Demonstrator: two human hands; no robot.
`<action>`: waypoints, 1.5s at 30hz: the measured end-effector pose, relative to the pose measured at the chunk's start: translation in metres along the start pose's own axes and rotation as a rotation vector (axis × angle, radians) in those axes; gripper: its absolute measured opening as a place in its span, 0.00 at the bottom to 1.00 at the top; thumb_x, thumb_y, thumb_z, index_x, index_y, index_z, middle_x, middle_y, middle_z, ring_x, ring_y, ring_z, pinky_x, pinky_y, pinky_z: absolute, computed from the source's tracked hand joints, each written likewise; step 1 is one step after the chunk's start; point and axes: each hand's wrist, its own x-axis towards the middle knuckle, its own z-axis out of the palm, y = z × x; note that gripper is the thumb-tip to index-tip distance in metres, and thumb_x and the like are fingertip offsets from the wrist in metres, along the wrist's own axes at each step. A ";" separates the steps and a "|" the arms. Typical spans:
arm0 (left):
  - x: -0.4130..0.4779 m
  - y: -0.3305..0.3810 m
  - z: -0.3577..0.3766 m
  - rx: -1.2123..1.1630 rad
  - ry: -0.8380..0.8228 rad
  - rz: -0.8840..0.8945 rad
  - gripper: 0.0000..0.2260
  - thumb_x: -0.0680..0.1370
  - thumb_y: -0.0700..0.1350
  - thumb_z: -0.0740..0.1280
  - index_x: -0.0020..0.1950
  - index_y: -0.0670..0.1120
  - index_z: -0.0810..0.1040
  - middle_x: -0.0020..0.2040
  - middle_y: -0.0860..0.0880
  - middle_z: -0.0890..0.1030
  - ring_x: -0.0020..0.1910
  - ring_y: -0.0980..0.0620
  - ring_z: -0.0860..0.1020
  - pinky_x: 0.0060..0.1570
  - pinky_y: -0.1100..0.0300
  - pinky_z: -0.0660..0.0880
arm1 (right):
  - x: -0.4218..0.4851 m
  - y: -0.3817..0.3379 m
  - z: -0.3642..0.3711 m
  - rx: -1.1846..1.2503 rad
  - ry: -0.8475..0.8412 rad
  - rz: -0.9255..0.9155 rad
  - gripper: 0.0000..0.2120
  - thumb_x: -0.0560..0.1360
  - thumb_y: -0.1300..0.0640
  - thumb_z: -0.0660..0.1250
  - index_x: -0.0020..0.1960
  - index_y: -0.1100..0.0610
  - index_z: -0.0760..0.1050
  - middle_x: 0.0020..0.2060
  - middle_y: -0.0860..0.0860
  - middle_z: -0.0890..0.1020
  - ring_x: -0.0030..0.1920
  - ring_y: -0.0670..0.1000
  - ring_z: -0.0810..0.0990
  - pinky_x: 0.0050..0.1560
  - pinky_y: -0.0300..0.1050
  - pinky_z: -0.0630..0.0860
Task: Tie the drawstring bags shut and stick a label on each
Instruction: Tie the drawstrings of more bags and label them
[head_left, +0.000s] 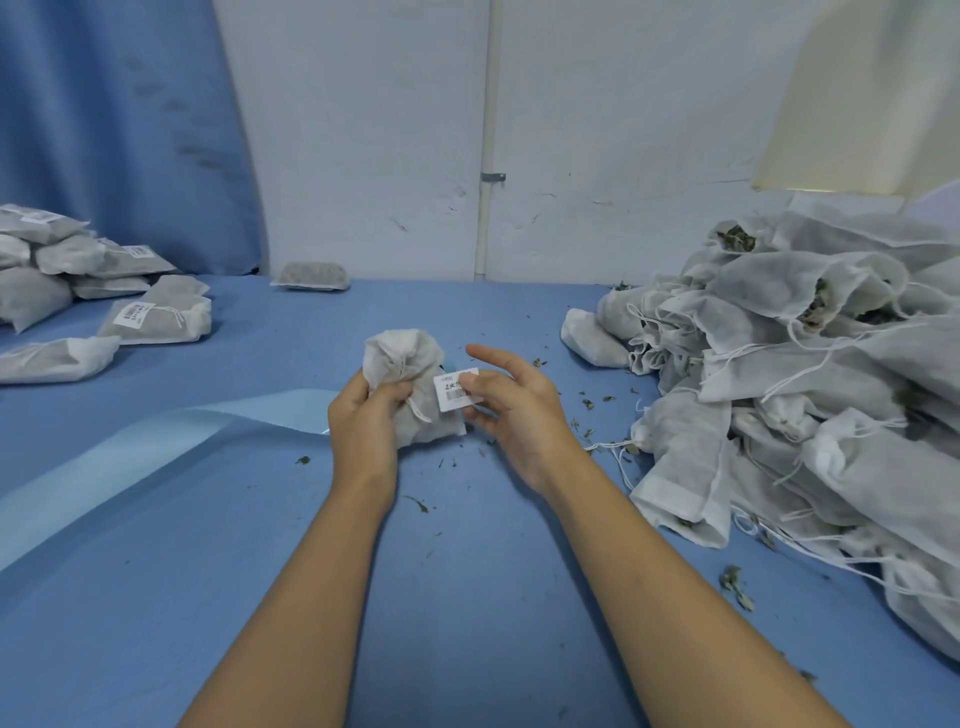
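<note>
Gauzy gathered bag, rectangular paper label

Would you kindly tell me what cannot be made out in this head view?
- Label text: too small, partly covered by the right hand.
- Bag knot: partly hidden by the left hand.
- Right-hand pile of bags: cut off by the frame edge.

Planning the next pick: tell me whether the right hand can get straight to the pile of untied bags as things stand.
Probably yes. The pile of untied bags lies on the right hand's own side with only bare blue table and leaf crumbs between. But that hand's fingers are busy with the label, which must be stuck on first.
</note>
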 end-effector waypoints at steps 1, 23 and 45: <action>-0.001 0.001 0.000 -0.021 -0.028 0.000 0.13 0.73 0.32 0.63 0.37 0.47 0.80 0.33 0.52 0.81 0.33 0.55 0.78 0.34 0.65 0.75 | -0.001 0.000 0.001 -0.022 -0.014 -0.005 0.16 0.73 0.67 0.66 0.59 0.57 0.75 0.41 0.54 0.81 0.38 0.47 0.81 0.40 0.39 0.78; -0.007 0.006 0.007 -0.079 -0.121 -0.002 0.07 0.76 0.38 0.65 0.41 0.47 0.80 0.34 0.52 0.81 0.34 0.53 0.79 0.37 0.56 0.79 | 0.001 0.010 0.015 -0.521 0.116 -0.177 0.29 0.68 0.55 0.74 0.65 0.53 0.66 0.41 0.44 0.79 0.43 0.49 0.81 0.43 0.43 0.76; -0.005 -0.001 0.007 -0.102 -0.272 -0.223 0.08 0.73 0.47 0.71 0.47 0.44 0.82 0.42 0.46 0.85 0.41 0.49 0.83 0.35 0.64 0.77 | -0.004 0.001 0.006 -0.121 0.122 -0.040 0.11 0.73 0.50 0.70 0.44 0.59 0.79 0.39 0.55 0.81 0.39 0.51 0.79 0.40 0.44 0.75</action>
